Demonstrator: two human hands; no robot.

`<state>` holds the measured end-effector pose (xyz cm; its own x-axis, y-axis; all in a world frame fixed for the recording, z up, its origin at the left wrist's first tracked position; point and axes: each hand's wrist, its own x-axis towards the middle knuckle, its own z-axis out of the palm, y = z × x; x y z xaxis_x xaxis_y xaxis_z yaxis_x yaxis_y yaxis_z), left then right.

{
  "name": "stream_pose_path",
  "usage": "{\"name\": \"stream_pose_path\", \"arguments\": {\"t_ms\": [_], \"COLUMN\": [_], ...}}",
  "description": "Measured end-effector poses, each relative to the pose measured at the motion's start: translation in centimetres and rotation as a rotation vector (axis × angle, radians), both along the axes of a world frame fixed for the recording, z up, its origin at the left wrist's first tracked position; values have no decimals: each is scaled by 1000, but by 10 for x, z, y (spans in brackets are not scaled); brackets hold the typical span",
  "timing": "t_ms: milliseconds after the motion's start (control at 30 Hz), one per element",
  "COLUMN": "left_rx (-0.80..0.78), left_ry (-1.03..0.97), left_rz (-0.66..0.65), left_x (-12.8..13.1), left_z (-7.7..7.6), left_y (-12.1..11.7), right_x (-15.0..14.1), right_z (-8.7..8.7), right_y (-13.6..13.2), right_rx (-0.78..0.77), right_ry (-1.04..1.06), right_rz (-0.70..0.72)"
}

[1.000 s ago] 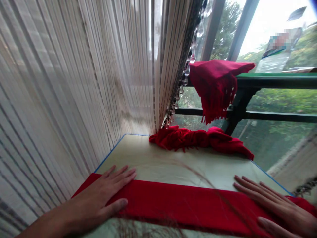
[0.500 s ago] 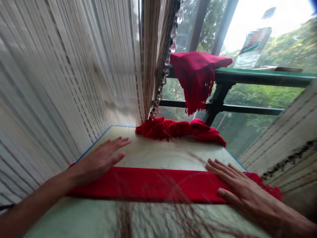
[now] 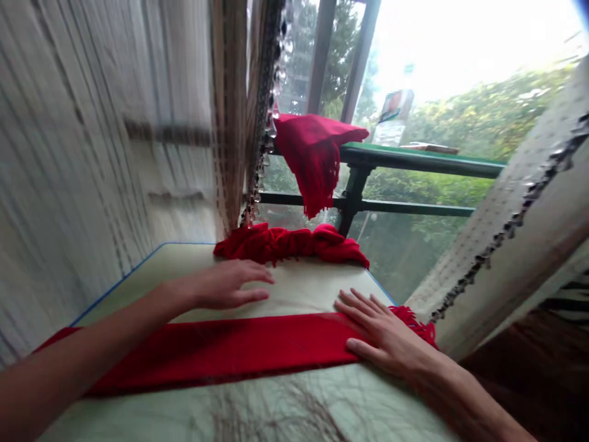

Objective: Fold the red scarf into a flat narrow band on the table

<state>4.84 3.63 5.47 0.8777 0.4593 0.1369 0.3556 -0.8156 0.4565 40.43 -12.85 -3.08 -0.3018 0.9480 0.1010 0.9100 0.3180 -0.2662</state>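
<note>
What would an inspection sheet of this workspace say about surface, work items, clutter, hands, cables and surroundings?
Surface: pale table with blue edging.
Job's things: red scarf laid flat across it, fringe at the right end; bunched red cloth at the far edge.
Clutter: fringed red cloth over the railing; pale packet near it.
Hands: left hand open, contact unclear; right hand open on the scarf, fingers past its far edge.
Cables: nothing seen.
Surroundings: curtains both sides, greenery outside.

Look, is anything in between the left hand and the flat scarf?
Nothing visible is. The left hand is just past the far edge of the flat scarf; the bunched scarf lies farther off on the table.
</note>
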Motion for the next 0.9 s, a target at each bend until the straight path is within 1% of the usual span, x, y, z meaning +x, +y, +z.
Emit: {"name": "stream_pose_path", "arguments": {"t_ms": [33, 100, 200, 267, 333, 400, 467, 567, 633, 800, 900], "left_rx": [60, 102, 138, 149, 163, 181, 201, 219, 204, 197, 190], "left_ry": [99, 261, 379, 433, 455, 429, 359, 213, 157, 142, 149], "left_rz": [-5, 21, 112, 165, 191, 187, 198, 293, 350, 385, 410], "left_x": [-14, -46, -88, -107, -119, -123, -122, -116, -113, -109, -107], "left_z": [-7, -17, -26, -32, -39, -47, -54, -61, -62, -64, -70], "left_y": [-6, -17, -28, -33, -37, -41, -46, -57, -64, -73, -77], "right_x": [-1, -2, -1, 1, 1, 1, 1, 0, 0, 3, 4], "right_z": [1, 2, 2, 2, 1, 2, 3, 3, 3, 2, 1], "right_y": [0, -1, -2, -3, -4, -5, -6, -7, -8, -9, -9], "right_rx": [0, 0, 3, 0, -7, -14, -10, 2, 3, -13, -14], "right_ry": [-9, -22, -27, -28, -26, -24, -22, -23, -28, -78, -81], "right_rz": [1, -8, -29, -30, -27, -27, -34, -52, -65, -63, -56]}}
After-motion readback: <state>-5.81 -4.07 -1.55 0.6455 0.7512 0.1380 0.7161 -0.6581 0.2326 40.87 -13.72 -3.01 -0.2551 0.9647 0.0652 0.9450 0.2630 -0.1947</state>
